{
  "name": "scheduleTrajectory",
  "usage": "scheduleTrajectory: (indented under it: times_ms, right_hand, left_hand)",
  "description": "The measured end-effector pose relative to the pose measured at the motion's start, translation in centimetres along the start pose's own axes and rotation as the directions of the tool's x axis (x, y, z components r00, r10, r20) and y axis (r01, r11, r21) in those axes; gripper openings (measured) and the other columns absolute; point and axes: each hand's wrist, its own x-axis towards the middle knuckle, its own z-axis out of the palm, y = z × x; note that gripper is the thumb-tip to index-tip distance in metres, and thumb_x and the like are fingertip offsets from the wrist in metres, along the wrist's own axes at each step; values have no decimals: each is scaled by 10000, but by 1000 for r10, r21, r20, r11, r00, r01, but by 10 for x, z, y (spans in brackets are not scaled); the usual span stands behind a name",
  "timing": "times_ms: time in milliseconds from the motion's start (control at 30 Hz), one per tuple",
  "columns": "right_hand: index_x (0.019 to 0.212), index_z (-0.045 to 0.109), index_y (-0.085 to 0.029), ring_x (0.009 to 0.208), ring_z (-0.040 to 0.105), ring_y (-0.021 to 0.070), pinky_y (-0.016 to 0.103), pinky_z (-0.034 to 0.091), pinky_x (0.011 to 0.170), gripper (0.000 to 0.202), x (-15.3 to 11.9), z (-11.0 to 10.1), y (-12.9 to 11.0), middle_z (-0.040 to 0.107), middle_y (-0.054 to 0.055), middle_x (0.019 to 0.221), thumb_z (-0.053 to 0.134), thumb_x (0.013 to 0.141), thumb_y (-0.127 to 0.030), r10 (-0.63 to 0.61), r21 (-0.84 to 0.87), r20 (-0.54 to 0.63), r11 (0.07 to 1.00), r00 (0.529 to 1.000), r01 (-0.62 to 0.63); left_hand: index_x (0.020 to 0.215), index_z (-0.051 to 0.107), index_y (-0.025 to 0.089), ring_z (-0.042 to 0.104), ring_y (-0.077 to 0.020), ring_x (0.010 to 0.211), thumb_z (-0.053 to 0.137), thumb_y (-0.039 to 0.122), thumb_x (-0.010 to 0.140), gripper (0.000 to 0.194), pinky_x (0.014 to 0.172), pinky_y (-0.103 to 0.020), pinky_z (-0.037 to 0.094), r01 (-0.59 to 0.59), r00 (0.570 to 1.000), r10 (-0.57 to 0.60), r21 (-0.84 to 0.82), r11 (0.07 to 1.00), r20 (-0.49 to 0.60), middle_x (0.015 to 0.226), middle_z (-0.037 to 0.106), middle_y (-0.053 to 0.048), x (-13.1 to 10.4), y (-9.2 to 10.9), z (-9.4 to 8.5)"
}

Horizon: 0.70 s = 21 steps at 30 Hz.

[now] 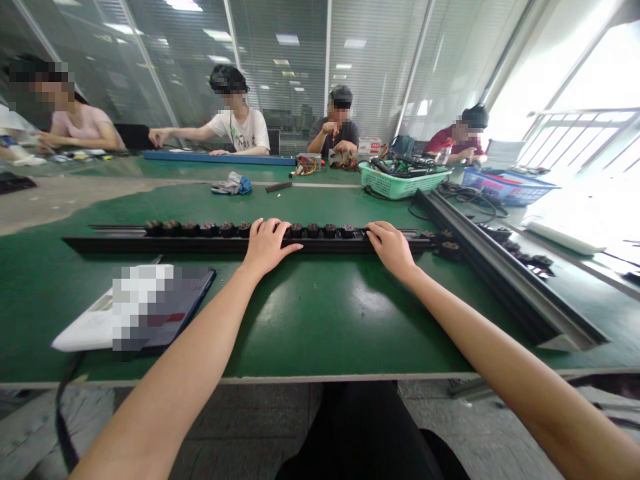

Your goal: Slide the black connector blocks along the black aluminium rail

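A long black rail lies across the green table, with a row of round black socket pieces standing along its channel. My left hand rests over the middle of the rail, its fingers spread on the far edge and its thumb on the near side. Near the row's right end, my right hand has its fingertips at the rail's top, by the last pieces; what lies beneath them is too small to tell. More loose black pieces sit just right of the rail's end.
A second black rail slants along the right. A device with a white object lies front left. Behind are a green basket, a blue basket, gloves, a blue rail and several people seated.
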Motion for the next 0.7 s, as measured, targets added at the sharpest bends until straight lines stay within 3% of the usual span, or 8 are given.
scheduleTrajectory:
  times_ms: [700]
  right_hand:
    - [1209, 734, -211, 1112, 664, 288, 418, 545, 956, 361, 0, -2, -3, 701, 137, 1264, 439, 1008, -270, 11, 15, -7, 1000, 1000, -11]
  left_hand:
    - [1343, 596, 215, 530, -329, 1290, 571, 635, 956, 572, 1234, -498, 231, -2, 1000, 2, 9, 1000, 1, 1302, 612, -141, 1, -1, 1]
